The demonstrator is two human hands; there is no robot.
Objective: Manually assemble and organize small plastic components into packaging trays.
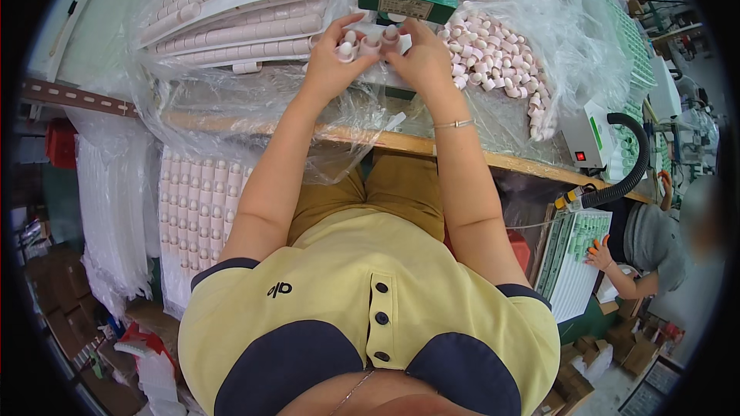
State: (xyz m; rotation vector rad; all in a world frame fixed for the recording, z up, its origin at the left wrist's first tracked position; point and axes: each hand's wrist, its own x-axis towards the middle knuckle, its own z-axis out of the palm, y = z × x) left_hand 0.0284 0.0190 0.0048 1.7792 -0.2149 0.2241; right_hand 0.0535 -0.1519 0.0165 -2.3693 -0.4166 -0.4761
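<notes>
White trays (235, 10): were stacked, carried pink cylinders (258, 25).
Left hand (331, 66): gripped left cup (346, 52).
Middle cup (370, 44): sat between both hands.
Right hand (425, 62): gripped right cup (391, 41), before green machine (407, 5).
Loose pieces (493, 54): lay piled rightmost.

At twelve o'clock we've got two bare hands, one left hand (327, 65) and one right hand (426, 64), and between them we count three small pink cups (370, 48)! Also at twelve, one green-based machine (407, 5). Round to one o'clock: one heap of small pink-and-white pieces (493, 54), too jumbled for us to tally. Near three, we spot one black corrugated hose (641, 146). Down at six, three dark shirt buttons (381, 317); near one, one bracelet (455, 124).
</notes>
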